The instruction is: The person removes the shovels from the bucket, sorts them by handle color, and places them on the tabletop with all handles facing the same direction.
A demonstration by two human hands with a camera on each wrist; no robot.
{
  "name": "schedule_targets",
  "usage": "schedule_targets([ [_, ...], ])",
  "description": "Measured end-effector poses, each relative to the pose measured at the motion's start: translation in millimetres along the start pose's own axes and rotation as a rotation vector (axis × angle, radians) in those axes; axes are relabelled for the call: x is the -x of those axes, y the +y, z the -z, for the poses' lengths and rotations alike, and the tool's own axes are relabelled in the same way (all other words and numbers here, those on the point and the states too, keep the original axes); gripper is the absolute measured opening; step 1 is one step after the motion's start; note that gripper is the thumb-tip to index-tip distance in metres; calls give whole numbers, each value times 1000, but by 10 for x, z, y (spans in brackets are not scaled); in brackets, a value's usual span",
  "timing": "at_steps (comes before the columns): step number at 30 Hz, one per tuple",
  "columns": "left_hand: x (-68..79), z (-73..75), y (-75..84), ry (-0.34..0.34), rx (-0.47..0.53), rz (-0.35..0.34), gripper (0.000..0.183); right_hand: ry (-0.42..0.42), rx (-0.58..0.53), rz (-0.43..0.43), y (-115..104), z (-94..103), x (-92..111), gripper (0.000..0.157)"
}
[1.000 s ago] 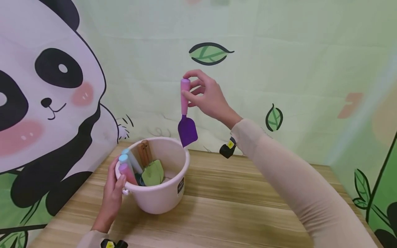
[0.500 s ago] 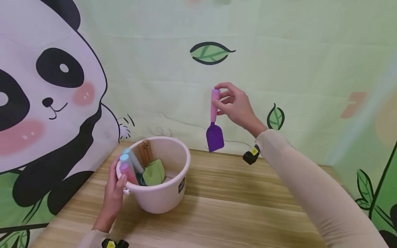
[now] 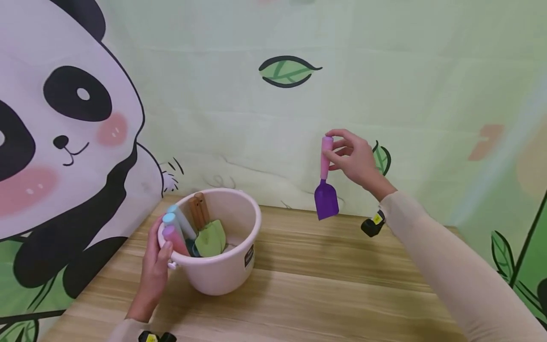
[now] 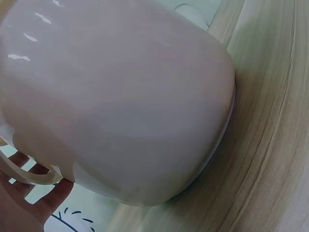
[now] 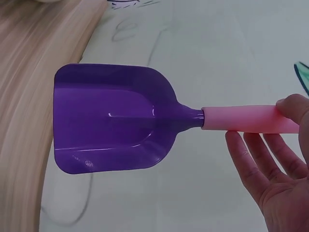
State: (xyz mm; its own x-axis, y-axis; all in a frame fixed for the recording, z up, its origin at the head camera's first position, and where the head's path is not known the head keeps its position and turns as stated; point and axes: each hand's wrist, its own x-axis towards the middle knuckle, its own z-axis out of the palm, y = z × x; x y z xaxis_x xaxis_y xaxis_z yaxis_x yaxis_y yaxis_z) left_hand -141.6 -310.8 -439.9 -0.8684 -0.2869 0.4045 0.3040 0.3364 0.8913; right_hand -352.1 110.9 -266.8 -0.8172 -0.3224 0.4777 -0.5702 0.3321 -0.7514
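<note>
In the head view my right hand (image 3: pixel 358 161) holds up a small toy shovel (image 3: pixel 326 200), blade down, above the back of the table. Thumb and fingers pinch its pink handle (image 5: pixel 241 119), and the scooped blade (image 5: pixel 111 118) is purple. My left hand (image 3: pixel 155 268) grips the left rim of a pale pink bucket (image 3: pixel 222 277), which stands upright on the table. Inside the bucket lean a green shovel blade (image 3: pixel 211 239), wooden handles (image 3: pixel 198 213), blue handles (image 3: pixel 171 221) and a pink handle with a purple end (image 3: pixel 174 238). Their lower ends are partly hidden.
The wooden table (image 3: pixel 307 304) runs back to a cloth backdrop (image 3: pixel 205 104) with leaves and a large panda printed on it. A dark label (image 3: pixel 249 256) is on the bucket's right side. Small black devices (image 3: pixel 372 224) sit at both wrists.
My right hand has carried the purple shovel to the right and downward, from above the bucket's right rim to well beside it. The left hand and bucket have stayed in place.
</note>
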Motion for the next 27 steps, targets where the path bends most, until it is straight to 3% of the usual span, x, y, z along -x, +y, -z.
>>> schedule_targets([
  [10, 3, -16, 38, 6, 29, 13, 59, 27, 86, -86, 358, 366, 306, 46],
  [22, 16, -30, -20, 32, 106, -33, 60, 63, 201, -195, 748, 863, 749, 53],
  [27, 25, -40, 10, 37, 91, -7, 59, 73, 227, -223, 894, 1052, 937, 54],
])
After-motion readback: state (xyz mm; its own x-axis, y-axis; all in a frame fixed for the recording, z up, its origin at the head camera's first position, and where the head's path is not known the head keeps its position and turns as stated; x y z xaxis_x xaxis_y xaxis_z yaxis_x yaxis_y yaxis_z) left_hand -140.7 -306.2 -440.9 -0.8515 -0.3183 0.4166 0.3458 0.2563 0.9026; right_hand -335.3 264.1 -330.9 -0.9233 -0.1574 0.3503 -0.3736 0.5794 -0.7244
